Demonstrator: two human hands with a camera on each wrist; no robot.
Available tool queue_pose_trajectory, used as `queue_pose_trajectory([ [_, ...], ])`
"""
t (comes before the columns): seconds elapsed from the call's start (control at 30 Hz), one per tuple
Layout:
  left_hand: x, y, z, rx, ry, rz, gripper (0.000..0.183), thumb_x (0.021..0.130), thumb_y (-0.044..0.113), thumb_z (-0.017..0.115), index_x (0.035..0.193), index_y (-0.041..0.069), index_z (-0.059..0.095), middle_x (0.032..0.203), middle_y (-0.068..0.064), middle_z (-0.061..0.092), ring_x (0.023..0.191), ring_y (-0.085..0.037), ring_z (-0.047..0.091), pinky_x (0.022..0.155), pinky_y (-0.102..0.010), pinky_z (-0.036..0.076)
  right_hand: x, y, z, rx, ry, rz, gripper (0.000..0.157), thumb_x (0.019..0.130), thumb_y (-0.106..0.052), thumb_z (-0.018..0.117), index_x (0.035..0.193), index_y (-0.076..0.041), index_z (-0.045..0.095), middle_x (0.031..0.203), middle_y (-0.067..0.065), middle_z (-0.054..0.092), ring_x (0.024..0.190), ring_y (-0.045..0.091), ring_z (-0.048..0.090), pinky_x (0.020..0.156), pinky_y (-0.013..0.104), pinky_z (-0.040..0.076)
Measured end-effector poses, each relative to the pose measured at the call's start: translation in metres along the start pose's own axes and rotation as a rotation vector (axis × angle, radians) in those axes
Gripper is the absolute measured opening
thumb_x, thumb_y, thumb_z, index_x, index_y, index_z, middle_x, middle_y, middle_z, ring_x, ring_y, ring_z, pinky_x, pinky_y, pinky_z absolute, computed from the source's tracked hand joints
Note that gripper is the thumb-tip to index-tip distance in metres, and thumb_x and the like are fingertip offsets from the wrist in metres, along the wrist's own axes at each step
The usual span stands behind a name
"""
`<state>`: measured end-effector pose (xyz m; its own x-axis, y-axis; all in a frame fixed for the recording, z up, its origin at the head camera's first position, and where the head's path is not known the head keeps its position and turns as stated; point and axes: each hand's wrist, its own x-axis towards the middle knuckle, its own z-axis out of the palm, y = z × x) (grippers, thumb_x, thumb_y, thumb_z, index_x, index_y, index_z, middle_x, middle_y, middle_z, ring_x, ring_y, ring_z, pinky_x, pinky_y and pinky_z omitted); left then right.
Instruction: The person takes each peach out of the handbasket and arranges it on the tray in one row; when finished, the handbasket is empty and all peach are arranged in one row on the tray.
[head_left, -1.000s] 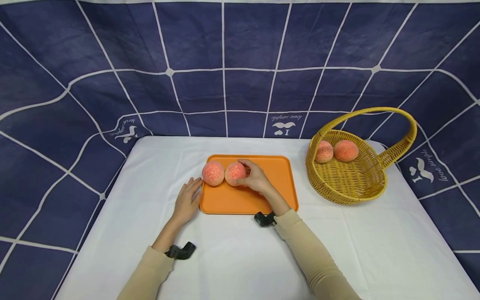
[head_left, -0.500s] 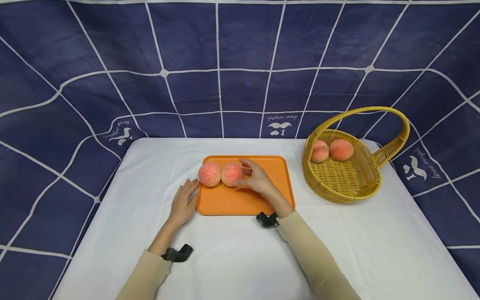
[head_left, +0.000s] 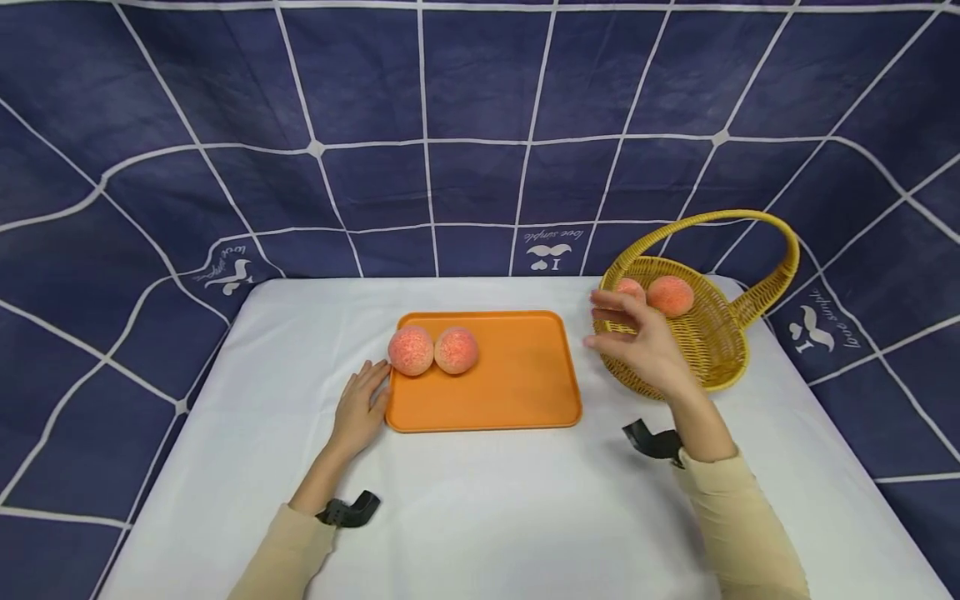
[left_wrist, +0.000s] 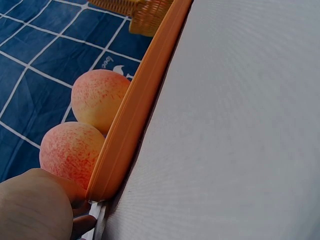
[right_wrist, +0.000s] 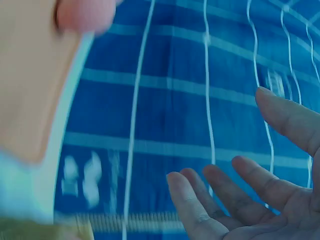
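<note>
Two peaches sit side by side at the left end of an orange tray (head_left: 517, 367): the left peach (head_left: 411, 350) near the tray's edge, the right peach (head_left: 456, 350) touching it. My left hand (head_left: 358, 408) rests at the tray's left edge, fingertips right by the left peach. In the left wrist view its fingers reach under the tray's corner. My right hand (head_left: 648, 346) is in the air in front of a yellow wicker basket (head_left: 708, 333), fingers spread and nothing between them. Inside the basket lie two more peaches, one peach (head_left: 670, 296) fully visible and one peach (head_left: 630, 289) partly hidden by the right hand.
A white cloth (head_left: 480, 508) covers the table. The basket's tall arched handle (head_left: 712, 218) rises at the right rear. Behind and at both sides hangs a dark blue curtain (head_left: 480, 100) with white grid lines.
My right hand has left the right peach and moved right, across to the basket. The left hand stays at the tray's edge. The head view has shifted slightly.
</note>
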<state>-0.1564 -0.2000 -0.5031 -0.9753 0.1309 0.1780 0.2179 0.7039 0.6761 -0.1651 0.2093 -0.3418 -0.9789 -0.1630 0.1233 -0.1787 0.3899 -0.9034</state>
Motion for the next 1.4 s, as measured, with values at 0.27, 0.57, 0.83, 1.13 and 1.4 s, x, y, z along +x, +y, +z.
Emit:
queue_pose_trajectory([
  [0.27, 0.001, -0.001, 0.000, 0.004, 0.000, 0.001, 0.044, 0.100, 0.012, 0.048, 0.141, -0.005, 0.046, 0.150, -0.023, 0.042, 0.146, -0.042, 0.026, 0.122, -0.057, 0.012, 0.008, 0.016, -0.075, -0.004, 0.206, 0.076, 0.060, 0.088, -0.010, 0.073, 0.142, -0.006, 0.047, 0.121, -0.011, 0.059, 0.105, -0.002, 0.060, 0.080, 0.009, 0.053],
  [0.57, -0.001, 0.000, -0.001, -0.003, 0.004, 0.001, 0.044, 0.100, 0.011, 0.049, 0.141, -0.006, 0.046, 0.149, -0.024, 0.042, 0.145, -0.044, 0.026, 0.121, -0.058, 0.012, 0.054, 0.048, -0.110, -0.035, 0.110, 0.227, 0.064, 0.092, -0.018, 0.069, 0.147, -0.007, 0.039, 0.148, 0.014, 0.042, 0.111, 0.002, 0.059, 0.082, 0.008, 0.051],
  [0.83, -0.001, -0.001, -0.001, -0.014, -0.025, -0.022, 0.045, 0.100, 0.011, 0.049, 0.142, -0.004, 0.046, 0.151, -0.022, 0.041, 0.146, -0.041, 0.025, 0.123, -0.055, 0.009, 0.082, 0.088, -0.105, 0.027, 0.061, 0.271, 0.069, 0.091, -0.013, 0.069, 0.150, -0.003, 0.035, 0.149, 0.020, 0.039, 0.096, -0.008, 0.058, 0.079, 0.014, 0.054],
  [1.13, -0.001, 0.001, 0.000, -0.016, -0.021, -0.024, 0.045, 0.100, 0.010, 0.049, 0.142, -0.004, 0.045, 0.151, -0.022, 0.041, 0.147, -0.041, 0.025, 0.123, -0.055, 0.009, 0.092, 0.111, -0.092, -0.029, 0.055, 0.233, 0.067, 0.090, -0.007, 0.067, 0.149, 0.000, 0.036, 0.152, 0.024, 0.037, 0.136, 0.040, 0.041, 0.080, 0.004, 0.044],
  [1.4, -0.001, 0.001, -0.001, -0.013, -0.021, -0.027, 0.045, 0.100, 0.010, 0.049, 0.142, -0.004, 0.046, 0.151, -0.022, 0.041, 0.146, -0.041, 0.025, 0.123, -0.055, 0.009, 0.096, 0.124, -0.084, -0.051, -0.003, 0.276, 0.070, 0.090, -0.011, 0.069, 0.151, -0.002, 0.034, 0.152, 0.023, 0.038, 0.136, 0.035, 0.041, 0.076, 0.004, 0.044],
])
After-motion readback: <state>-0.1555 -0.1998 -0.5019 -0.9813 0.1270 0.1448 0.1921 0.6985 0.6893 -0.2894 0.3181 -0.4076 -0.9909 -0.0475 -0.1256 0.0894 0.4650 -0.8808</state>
